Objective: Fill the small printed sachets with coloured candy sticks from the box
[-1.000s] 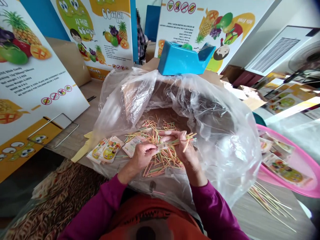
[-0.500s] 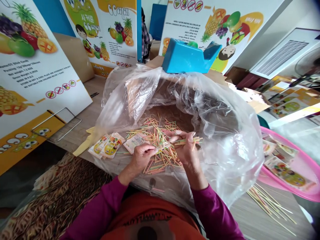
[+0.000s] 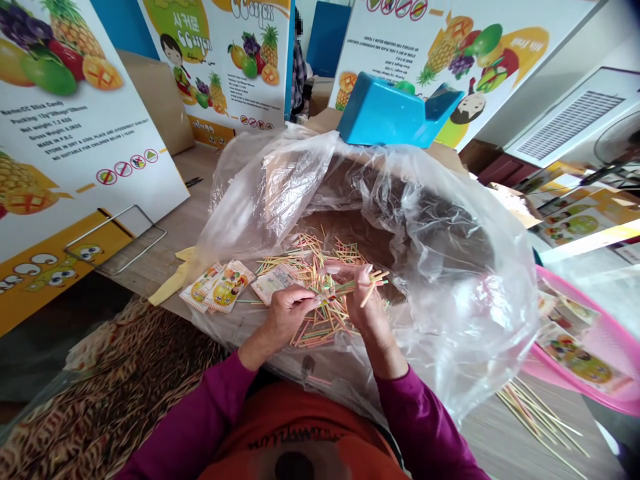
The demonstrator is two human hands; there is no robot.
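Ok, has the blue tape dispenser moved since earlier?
No, the tape dispenser sits as before in front of the printed carton; the whole view shifted.

A fan (image 3: 623, 141) and a grilled white unit (image 3: 565, 123) are right of the blue tape dispenser (image 3: 387, 117); behind it, a blue panel (image 3: 327, 40).

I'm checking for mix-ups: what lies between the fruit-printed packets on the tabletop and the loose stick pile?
In the head view, a paler packet and at least one thin stick lie between them.
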